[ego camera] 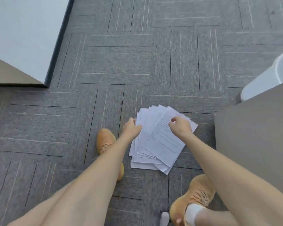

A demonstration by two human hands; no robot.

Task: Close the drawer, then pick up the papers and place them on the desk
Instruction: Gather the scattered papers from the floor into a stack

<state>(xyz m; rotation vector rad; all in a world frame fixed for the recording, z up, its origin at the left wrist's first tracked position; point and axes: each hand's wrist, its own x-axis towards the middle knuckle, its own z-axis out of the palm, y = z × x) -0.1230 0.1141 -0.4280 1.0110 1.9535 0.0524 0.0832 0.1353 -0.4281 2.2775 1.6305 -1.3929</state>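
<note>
A fanned stack of white printed papers point(158, 141) lies on the grey carpet in front of my feet. My left hand point(131, 128) rests at the stack's left edge, fingers touching the outer sheets. Over the top sheet near the far right corner my right hand point(179, 126) hovers with thumb and forefinger pinched close together; whether they hold the sheet is unclear. A grey desk surface point(255, 137) juts in at the right, right beside the papers. No drawer is in view.
My orange shoes stand on the carpet, one point(103, 142) left of the papers, one point(197, 196) below them. A white bin point(268, 77) stands behind the right desk. A white panel point(23, 35) and a beige surface point(8, 74) fill the upper left.
</note>
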